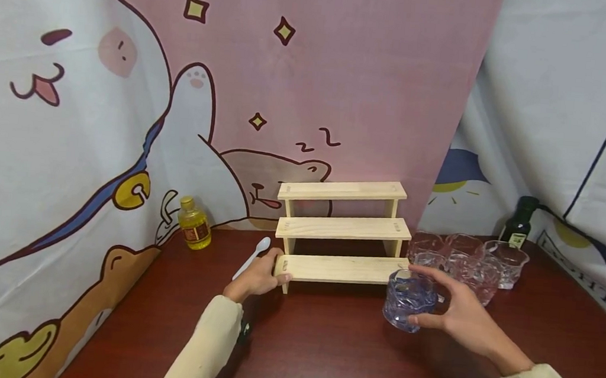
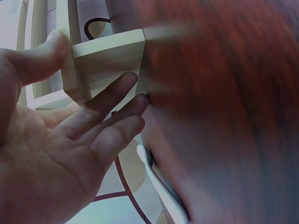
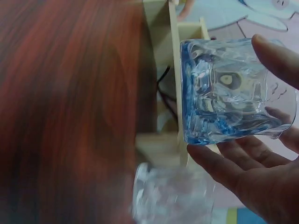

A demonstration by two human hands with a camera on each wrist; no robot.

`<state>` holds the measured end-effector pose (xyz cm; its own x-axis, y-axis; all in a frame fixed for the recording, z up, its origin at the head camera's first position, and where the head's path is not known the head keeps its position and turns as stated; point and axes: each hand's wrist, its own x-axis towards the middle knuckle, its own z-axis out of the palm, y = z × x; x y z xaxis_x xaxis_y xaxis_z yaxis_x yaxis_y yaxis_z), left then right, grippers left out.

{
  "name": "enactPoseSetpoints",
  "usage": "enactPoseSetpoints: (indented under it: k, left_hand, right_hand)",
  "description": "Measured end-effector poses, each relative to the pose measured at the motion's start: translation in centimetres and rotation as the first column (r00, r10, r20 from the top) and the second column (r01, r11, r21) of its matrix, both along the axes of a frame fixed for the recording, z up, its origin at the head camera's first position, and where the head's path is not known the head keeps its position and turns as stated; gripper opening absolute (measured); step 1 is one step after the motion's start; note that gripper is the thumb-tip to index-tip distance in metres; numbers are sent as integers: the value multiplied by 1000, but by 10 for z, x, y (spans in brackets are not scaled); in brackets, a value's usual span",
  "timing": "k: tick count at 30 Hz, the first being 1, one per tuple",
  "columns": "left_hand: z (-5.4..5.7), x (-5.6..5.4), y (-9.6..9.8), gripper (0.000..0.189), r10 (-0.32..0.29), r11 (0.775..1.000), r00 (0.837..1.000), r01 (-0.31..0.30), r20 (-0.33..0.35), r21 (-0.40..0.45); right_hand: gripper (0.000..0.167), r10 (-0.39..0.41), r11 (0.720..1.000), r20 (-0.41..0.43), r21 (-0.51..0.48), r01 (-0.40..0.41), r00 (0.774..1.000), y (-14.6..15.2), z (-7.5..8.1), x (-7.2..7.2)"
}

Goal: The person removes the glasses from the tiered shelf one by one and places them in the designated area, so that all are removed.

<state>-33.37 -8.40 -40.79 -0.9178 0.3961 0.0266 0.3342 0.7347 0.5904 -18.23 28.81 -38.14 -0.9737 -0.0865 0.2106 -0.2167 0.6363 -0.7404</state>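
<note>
A three-tier pale wooden step rack (image 1: 342,269) stands on the table against the backdrop. My left hand (image 1: 261,275) grips the left end of its lowest step, and the left wrist view shows the thumb on the board (image 2: 70,56) and the other fingers beside the end support. In my right hand (image 1: 464,317) is a bluish clear glass cup (image 1: 409,298), held between thumb and fingers in front of the rack's right end. The right wrist view shows the cup (image 3: 229,91) raised off the table, its rim toward the palm.
Several clear glass cups (image 1: 502,264) crowd the table right of the rack, with a dark green bottle (image 1: 519,221) behind them. A yellow oil bottle (image 1: 194,225) stands at the back left. Beside my left hand lies a white spoon (image 1: 255,253).
</note>
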Motion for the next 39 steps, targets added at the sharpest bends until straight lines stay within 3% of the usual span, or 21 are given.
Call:
enactPoseSetpoints:
  k: [14,22,26,33,39]
  left_hand:
    - [1,1,0,52,8,1000,1000,-8,9,22]
    - [2,1,0,61,13,999,1000,-13,18,31]
    - [3,0,0,61,21,999,1000,-22,21,33]
    - [3,-2,1,60,11,999,1000,-12,19,35]
    - [2,0,0,61,10,999,1000,-10,18,34]
  right_hand:
    - [93,-168,984,24,69,166,986,84,-18,19]
    - [104,-319,941,85,144,305,944,125,-23,19]
    - [107,-355,930,136,154,334,925,139,-26,18]
    - [106,-390,914,58,145,379,919,160,-42,18]
    - [103,-463,881,77,153,449,883,167,-43,12]
